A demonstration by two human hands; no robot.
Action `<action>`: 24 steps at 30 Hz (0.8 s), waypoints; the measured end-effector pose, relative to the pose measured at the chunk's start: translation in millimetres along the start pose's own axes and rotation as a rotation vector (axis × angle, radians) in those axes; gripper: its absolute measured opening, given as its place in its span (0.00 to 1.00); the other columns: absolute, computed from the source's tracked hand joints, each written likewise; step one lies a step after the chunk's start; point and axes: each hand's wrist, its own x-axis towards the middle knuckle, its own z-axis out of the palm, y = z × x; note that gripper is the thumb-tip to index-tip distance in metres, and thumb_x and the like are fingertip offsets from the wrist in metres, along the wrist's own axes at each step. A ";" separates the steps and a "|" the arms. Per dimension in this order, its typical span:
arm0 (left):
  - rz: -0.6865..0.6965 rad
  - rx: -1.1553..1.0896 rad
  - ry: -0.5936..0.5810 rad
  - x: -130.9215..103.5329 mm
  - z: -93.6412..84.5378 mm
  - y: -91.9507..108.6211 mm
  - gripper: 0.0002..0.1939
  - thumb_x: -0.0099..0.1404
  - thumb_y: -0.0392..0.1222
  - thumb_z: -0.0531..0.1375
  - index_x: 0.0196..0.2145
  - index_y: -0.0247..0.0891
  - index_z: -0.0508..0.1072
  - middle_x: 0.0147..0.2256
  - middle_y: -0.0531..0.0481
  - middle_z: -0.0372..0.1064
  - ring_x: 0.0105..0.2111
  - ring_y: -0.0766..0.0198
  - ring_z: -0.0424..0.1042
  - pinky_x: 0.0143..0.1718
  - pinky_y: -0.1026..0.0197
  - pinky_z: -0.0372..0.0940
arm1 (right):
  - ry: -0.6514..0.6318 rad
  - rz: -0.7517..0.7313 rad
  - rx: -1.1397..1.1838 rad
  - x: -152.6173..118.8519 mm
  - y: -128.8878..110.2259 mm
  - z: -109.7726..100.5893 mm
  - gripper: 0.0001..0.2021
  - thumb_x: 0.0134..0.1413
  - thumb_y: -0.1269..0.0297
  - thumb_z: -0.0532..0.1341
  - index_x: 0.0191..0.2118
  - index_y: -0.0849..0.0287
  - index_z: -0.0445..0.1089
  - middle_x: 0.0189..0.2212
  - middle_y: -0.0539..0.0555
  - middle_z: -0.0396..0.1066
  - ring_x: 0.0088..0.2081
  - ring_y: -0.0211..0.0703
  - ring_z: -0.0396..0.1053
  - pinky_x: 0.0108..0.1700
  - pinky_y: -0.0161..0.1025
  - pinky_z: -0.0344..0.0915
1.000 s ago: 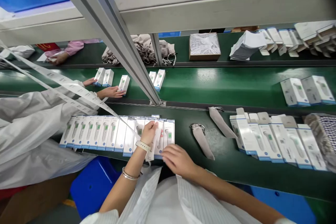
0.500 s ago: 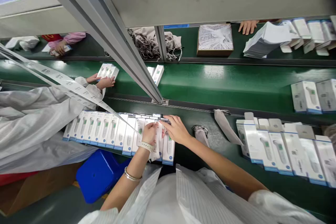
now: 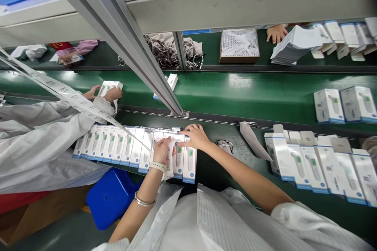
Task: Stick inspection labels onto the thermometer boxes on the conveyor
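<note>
A row of white and blue boxes [image 3: 120, 145] lies side by side along the near green bench. Over its right part, my left hand [image 3: 162, 151] pinches a strip of printed labels [image 3: 169, 164], whose long band [image 3: 63, 84] runs up to the upper left. My right hand [image 3: 196, 136] is at the top edge of the rightmost boxes, fingers spread and curved, with nothing seen in it. The last box on the right [image 3: 189, 164] shows a thermometer picture with a green screen.
A metal post [image 3: 141, 43] slants down ahead. Open-flap boxes [image 3: 316, 164] and a grey pouch [image 3: 253, 141] are at right. Beyond is a green belt [image 3: 212, 94] with boxes. A neighbour's hands [image 3: 113, 93] hold boxes at left. A blue stool [image 3: 112, 198] stands below.
My left hand has moved slightly left with the label strip, baring more of a box. My right hand shifted slightly up. Boxes on the belt have moved left, and the neighbour's hands too.
</note>
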 end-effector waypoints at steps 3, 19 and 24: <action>0.106 -0.011 -0.151 -1.5 1.8 -3.9 0.15 0.51 0.50 0.60 0.22 0.36 0.62 0.16 0.55 0.62 0.16 0.68 0.63 0.19 0.65 0.59 | 0.168 0.063 0.104 -5.6 -4.2 -4.5 0.18 0.48 0.46 0.57 0.39 0.52 0.71 0.43 0.56 0.64 0.48 0.51 0.56 0.50 0.51 0.51; 0.512 0.147 -0.417 -12.1 24.1 -22.0 0.13 0.58 0.44 0.57 0.42 0.40 0.66 0.36 0.50 0.64 0.37 0.64 0.64 0.40 0.62 0.59 | 0.518 0.286 0.807 -62.4 -36.3 3.9 0.08 0.54 0.59 0.53 0.37 0.57 0.62 0.28 0.49 0.64 0.30 0.38 0.63 0.35 0.36 0.61; 0.568 0.245 -0.364 -7.4 25.6 -23.8 0.10 0.57 0.45 0.58 0.26 0.36 0.65 0.24 0.54 0.60 0.26 0.68 0.60 0.32 0.64 0.57 | 0.452 0.210 0.641 -67.9 -34.0 1.7 0.07 0.56 0.60 0.51 0.32 0.57 0.61 0.27 0.50 0.62 0.31 0.39 0.62 0.34 0.35 0.59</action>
